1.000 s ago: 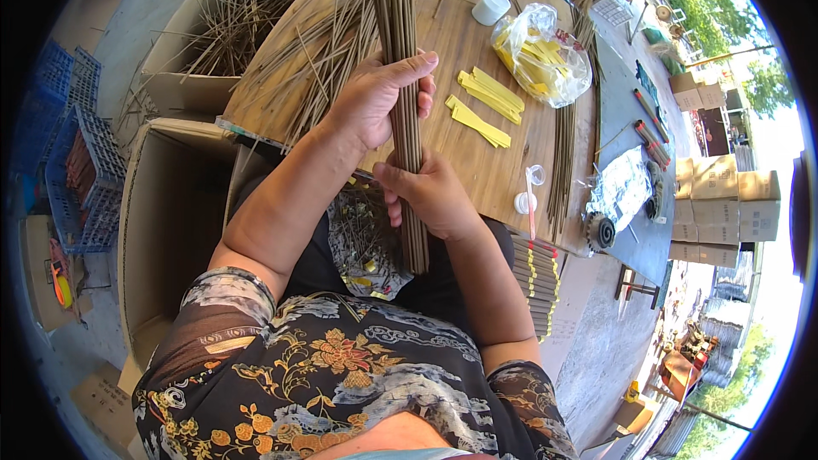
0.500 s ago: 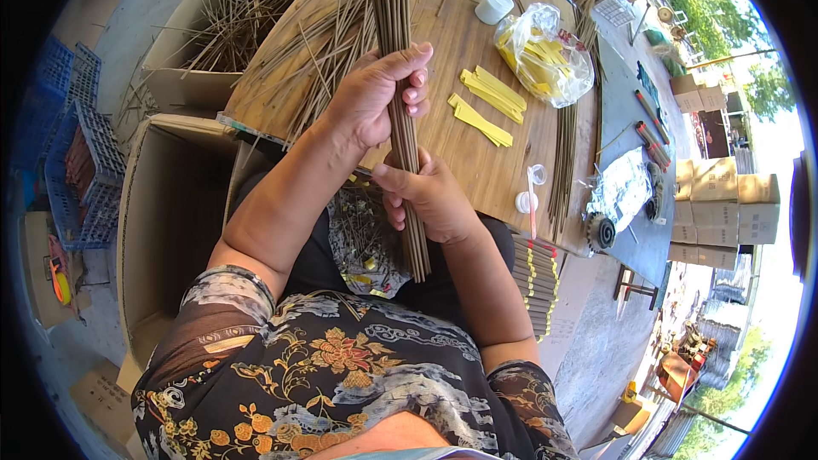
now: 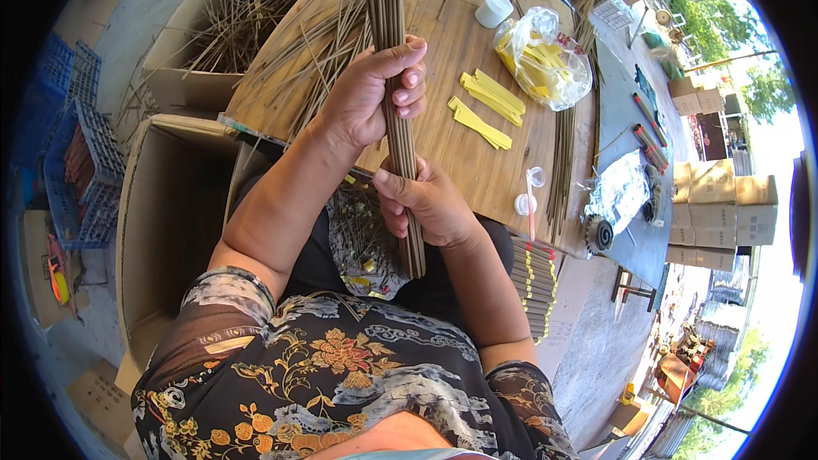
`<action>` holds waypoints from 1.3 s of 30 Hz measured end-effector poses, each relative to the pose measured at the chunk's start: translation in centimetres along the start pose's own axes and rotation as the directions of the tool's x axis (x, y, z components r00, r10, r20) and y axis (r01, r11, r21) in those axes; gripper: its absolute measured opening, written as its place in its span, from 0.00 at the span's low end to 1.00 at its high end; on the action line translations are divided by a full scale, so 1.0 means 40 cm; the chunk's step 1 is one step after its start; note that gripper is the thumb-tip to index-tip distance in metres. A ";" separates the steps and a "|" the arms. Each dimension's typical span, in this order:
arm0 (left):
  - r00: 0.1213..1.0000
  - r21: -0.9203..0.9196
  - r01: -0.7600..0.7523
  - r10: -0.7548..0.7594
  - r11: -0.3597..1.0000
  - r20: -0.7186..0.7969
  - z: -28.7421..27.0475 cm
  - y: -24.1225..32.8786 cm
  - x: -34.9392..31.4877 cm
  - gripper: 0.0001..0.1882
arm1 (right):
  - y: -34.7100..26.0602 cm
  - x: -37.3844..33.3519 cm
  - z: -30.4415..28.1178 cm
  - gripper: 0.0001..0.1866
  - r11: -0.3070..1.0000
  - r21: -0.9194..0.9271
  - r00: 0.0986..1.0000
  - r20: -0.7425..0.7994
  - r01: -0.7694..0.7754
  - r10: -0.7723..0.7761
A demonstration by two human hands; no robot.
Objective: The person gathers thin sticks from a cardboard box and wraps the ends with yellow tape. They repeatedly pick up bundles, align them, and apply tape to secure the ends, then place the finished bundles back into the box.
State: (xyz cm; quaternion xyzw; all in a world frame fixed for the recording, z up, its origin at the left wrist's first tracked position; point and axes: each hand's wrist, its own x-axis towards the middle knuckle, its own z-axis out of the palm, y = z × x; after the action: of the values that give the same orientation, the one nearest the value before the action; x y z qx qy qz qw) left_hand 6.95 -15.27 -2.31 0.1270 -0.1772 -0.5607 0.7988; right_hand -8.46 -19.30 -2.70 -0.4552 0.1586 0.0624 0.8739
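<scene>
Upright in front of my chest stands a bundle of thin brown incense sticks [image 3: 397,128], its top leaning slightly left. My left hand [image 3: 375,89] is closed round the upper part, thumb across the front. Lower down, my right hand [image 3: 430,203] wraps the bundle with its thumb along the sticks. Loose sticks [image 3: 328,60] lie scattered on the wooden table [image 3: 460,25] behind my left hand. Two small piles of yellow paper strips [image 3: 492,95] rest on the table to the right, near a clear plastic bag [image 3: 545,58] with more yellow strips inside.
Left of the table are a cardboard box of loose sticks [image 3: 234,30] and an open cardboard box [image 3: 170,221]. A white cup [image 3: 493,10] and a small white jar [image 3: 525,204] stand on the table. Banded stick bundles [image 3: 535,285] lie below its right edge.
The bundle's top has tipped a little to the left and upward, and my left hand has shifted slightly with it. Both hands keep their hold.
</scene>
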 end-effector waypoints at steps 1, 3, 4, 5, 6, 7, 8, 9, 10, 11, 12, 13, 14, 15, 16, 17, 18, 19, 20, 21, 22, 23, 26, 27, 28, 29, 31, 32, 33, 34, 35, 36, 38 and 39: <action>0.992 0.145 -0.058 0.073 0.988 -0.103 0.004 -0.009 0.001 0.08 | 0.000 -0.001 0.009 0.12 0.996 -0.093 0.995 -0.095 0.013 -0.022; 0.930 0.435 -0.119 0.254 0.892 -0.267 0.016 -0.034 0.005 0.08 | 0.030 0.025 -0.009 0.11 0.852 -0.524 0.932 -0.303 0.012 -0.200; 0.930 0.422 -0.105 0.239 0.901 -0.281 0.017 -0.036 0.002 0.08 | 0.036 0.035 -0.010 0.11 0.713 -0.701 0.879 -0.361 -0.034 -0.313; 0.929 0.407 -0.090 0.224 0.909 -0.294 0.018 -0.037 0.000 0.08 | 0.032 0.028 -0.012 0.11 0.752 -0.658 0.903 -0.343 -0.033 -0.260; 0.929 0.392 -0.077 0.209 0.917 -0.306 0.017 -0.037 -0.002 0.08 | 0.021 0.018 -0.010 0.11 0.862 -0.507 0.940 -0.301 -0.016 -0.160; 0.953 0.249 -0.023 0.096 0.968 -0.286 0.006 -0.026 0.003 0.08 | 0.006 0.007 -0.004 0.11 0.941 -0.337 0.969 -0.238 -0.016 -0.069; 0.974 0.170 -0.017 0.055 0.985 -0.221 -0.004 -0.017 0.004 0.08 | 0.000 0.002 0.000 0.11 0.987 -0.155 0.988 -0.156 -0.034 0.010; 0.988 0.090 -0.005 0.019 0.996 -0.151 -0.013 -0.009 0.004 0.08 | 0.003 0.003 0.002 0.11 0.985 -0.169 0.987 -0.162 -0.033 0.005; 0.997 0.008 0.018 -0.017 1.000 -0.073 -0.014 -0.007 0.005 0.09 | 0.005 0.003 0.004 0.11 0.983 -0.183 0.984 -0.176 -0.030 -0.003; 0.992 0.066 -0.005 0.013 0.998 -0.126 -0.009 -0.011 0.007 0.10 | 0.009 0.004 0.006 0.11 0.980 -0.197 0.982 -0.189 -0.027 -0.011; 0.972 0.217 -0.051 0.098 0.975 -0.214 0.002 -0.019 0.008 0.10 | 0.020 0.014 0.005 0.11 0.887 -0.462 0.940 -0.310 -0.016 -0.144; 0.936 0.370 -0.079 0.196 0.926 -0.291 0.016 -0.030 0.004 0.11 | 0.041 0.033 -0.001 0.12 0.727 -0.685 0.877 -0.378 -0.049 -0.297; 0.890 0.513 -0.087 0.298 0.854 -0.346 0.025 -0.037 0.003 0.11 | 0.060 0.045 -0.010 0.13 0.514 -0.848 0.796 -0.395 -0.125 -0.458; 0.874 0.513 -0.085 0.312 0.854 -0.374 0.021 -0.043 0.003 0.11 | 0.076 0.047 -0.023 0.12 0.428 -0.901 0.772 -0.316 -0.063 -0.551; 0.901 0.432 -0.075 0.246 0.899 -0.357 0.014 -0.037 0.005 0.11 | 0.066 0.043 -0.019 0.12 0.627 -0.779 0.859 -0.317 0.006 -0.402; 0.926 0.348 -0.055 0.178 0.936 -0.334 0.005 -0.028 0.006 0.11 | 0.045 0.030 -0.009 0.12 0.797 -0.603 0.929 -0.273 0.037 -0.250; 0.946 0.262 -0.030 0.112 0.965 -0.304 -0.002 -0.022 0.004 0.10 | 0.029 0.020 -0.002 0.12 0.920 -0.391 0.977 -0.186 0.028 -0.108; 0.964 0.213 -0.029 0.083 0.977 -0.253 -0.002 -0.019 0.004 0.10 | 0.017 0.016 0.000 0.12 0.960 -0.277 0.988 -0.133 0.036 -0.075; 0.978 0.164 -0.024 0.057 0.986 -0.199 -0.003 -0.017 0.004 0.10 | 0.007 0.013 0.002 0.11 0.987 -0.159 0.996 -0.076 0.036 -0.048; 0.989 0.115 -0.016 0.033 0.993 -0.144 -0.002 -0.015 0.005 0.09 | 0.001 0.011 0.003 0.11 0.999 -0.040 1.000 -0.014 0.027 -0.028; 0.985 0.119 -0.017 0.037 0.993 -0.170 0.004 -0.016 0.005 0.10 | 0.002 0.011 -0.001 0.11 0.998 -0.055 1.000 -0.016 0.022 -0.023; 0.980 0.123 -0.018 0.042 0.992 -0.197 0.012 -0.018 0.004 0.10 | 0.006 0.011 -0.007 0.10 0.997 -0.070 1.000 -0.018 0.017 -0.019; 0.957 0.193 -0.057 0.108 0.980 -0.268 0.012 -0.012 0.006 0.11 | 0.024 0.019 0.001 0.13 0.873 -0.486 0.954 -0.277 -0.040 -0.111; 0.938 0.247 -0.070 0.148 0.966 -0.313 0.010 -0.012 0.005 0.11 | 0.033 0.024 0.008 0.14 0.752 -0.650 0.906 -0.376 -0.107 -0.196; 0.918 0.299 -0.078 0.185 0.951 -0.351 0.010 -0.013 0.005 0.11 | 0.044 0.030 0.005 0.14 0.678 -0.725 0.876 -0.398 -0.120 -0.271; 0.869 0.379 -0.090 0.258 0.921 -0.421 0.016 -0.020 0.006 0.11 | 0.060 0.039 -0.005 0.14 0.597 -0.790 0.844 -0.410 -0.139 -0.346; 0.852 0.440 -0.087 0.296 0.894 -0.432 0.011 -0.023 0.008 0.11 | 0.066 0.042 -0.008 0.13 0.499 -0.851 0.802 -0.410 -0.164 -0.435; 0.842 0.472 -0.087 0.317 0.878 -0.436 0.008 -0.023 0.008 0.10 | 0.060 0.040 -0.004 0.13 0.488 -0.857 0.795 -0.408 -0.163 -0.449; 0.853 0.453 -0.076 0.293 0.888 -0.431 0.008 -0.027 0.004 0.10 | 0.057 0.038 -0.002 0.13 0.478 -0.863 0.788 -0.405 -0.163 -0.463; 0.867 0.434 -0.069 0.269 0.898 -0.419 0.013 -0.031 0.001 0.10 | 0.061 0.039 -0.013 0.13 0.438 -0.886 0.784 -0.380 -0.155 -0.491; 0.880 0.415 -0.061 0.246 0.908 -0.407 0.015 -0.033 0.002 0.10 | 0.073 0.040 -0.030 0.13 0.396 -0.906 0.779 -0.353 -0.148 -0.518; 0.903 0.373 -0.039 0.192 0.927 -0.384 0.012 -0.031 0.005 0.10 | 0.077 0.038 -0.040 0.13 0.354 -0.925 0.774 -0.326 -0.141 -0.543; 0.937 0.296 0.011 0.093 0.955 -0.337 0.002 -0.019 0.001 0.10 | 0.028 0.017 -0.004 0.13 0.706 -0.704 0.910 -0.337 -0.075 -0.239; 0.951 0.248 0.014 0.063 0.969 -0.302 0.003 -0.013 0.002 0.11 | 0.012 0.009 0.008 0.13 0.839 -0.538 0.955 -0.283 -0.086 -0.084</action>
State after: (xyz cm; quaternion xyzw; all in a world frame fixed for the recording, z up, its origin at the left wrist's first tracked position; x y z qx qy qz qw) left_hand 6.47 -15.53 -2.41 0.3089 -0.1207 -0.4976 0.8015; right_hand -8.17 -18.77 -3.01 -0.6887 0.2632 0.0367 0.6746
